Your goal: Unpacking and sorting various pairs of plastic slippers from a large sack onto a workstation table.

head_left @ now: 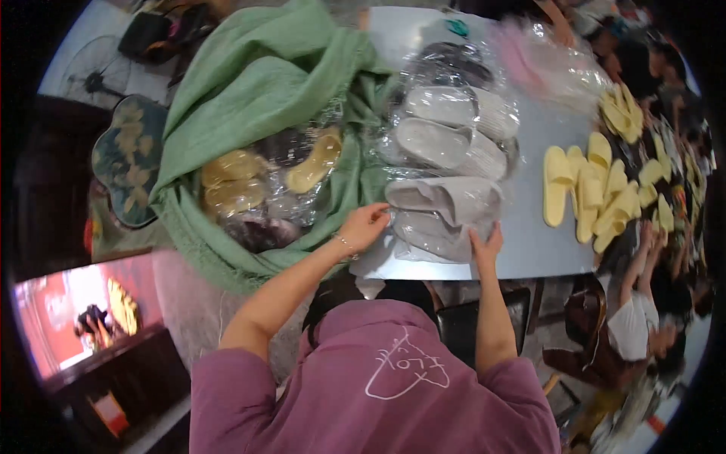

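A pair of grey slippers (pixel 442 198) lies in a clear plastic bag at the near end of the table, between my hands. My left hand (pixel 366 227) pinches the bag's left edge with thumb and fingers pressed together. At the toe end, my right hand (pixel 486 246) holds the bag's near right corner, thumb on one side and fingers on the other. Just beyond lies a row of other bagged slippers: white slippers (pixel 435 104), more pale ones (pixel 431 142) and a dark pair (pixel 457 62) farther back.
At left, a large green woven sack (pixel 257 98) gapes around bagged yellow slippers (pixel 234 181) and dark ones. Loose yellow slippers (pixel 558 181) lie along the right edge of the white table (pixel 529 253). Plastic bags (pixel 560 72) lie at the far right. A stool (pixel 130 160) stands left; people sit at right.
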`<state>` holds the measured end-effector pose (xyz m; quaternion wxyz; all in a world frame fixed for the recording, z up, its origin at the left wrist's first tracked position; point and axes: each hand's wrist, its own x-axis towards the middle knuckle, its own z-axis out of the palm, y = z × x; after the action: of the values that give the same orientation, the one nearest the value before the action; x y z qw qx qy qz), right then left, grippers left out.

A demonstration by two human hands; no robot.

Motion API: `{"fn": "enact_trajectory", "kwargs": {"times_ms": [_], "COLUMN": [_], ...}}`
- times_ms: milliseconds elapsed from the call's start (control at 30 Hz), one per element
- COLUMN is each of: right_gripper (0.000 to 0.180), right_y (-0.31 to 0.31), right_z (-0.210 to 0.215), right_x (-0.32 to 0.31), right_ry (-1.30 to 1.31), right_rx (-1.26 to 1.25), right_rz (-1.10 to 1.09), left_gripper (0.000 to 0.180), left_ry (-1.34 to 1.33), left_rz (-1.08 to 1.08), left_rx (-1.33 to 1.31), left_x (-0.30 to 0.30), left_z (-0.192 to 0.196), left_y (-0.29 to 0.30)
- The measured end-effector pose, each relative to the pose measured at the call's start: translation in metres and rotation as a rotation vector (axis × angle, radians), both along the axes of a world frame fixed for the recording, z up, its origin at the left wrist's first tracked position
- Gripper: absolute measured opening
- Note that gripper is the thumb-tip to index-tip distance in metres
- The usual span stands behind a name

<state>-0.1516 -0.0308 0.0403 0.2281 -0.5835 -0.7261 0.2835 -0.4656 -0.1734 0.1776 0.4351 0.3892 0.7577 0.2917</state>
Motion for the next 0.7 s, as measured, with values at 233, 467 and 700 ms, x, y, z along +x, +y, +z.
{"fn": "enact_trajectory", "kwargs": {"times_ms": [233, 467, 700], "right_gripper": [0.052, 0.044, 0.040], "right_y": [-0.040, -0.057, -0.083], "right_z": [0.048, 0.100, 0.118], "right_x": [-0.020, -0.153, -0.277], "right_ry": [0.076, 0.006, 0.260], "right_rx": [0.226, 0.444, 0.099], "right_rz": [-0.350, -0.032, 0.296], "left_gripper": [0.031, 0.074, 0.064], "left_ry": [0.750, -0.142, 0.800], "left_rz": [0.140, 0.635, 0.601], "left_rx": [-0.095, 0.444, 0.080], "left_x": [-0.206, -0.345, -0.465], "left_z": [0.060, 0.152, 0.084], "left_y": [-0.108, -0.009, -0.014]}}
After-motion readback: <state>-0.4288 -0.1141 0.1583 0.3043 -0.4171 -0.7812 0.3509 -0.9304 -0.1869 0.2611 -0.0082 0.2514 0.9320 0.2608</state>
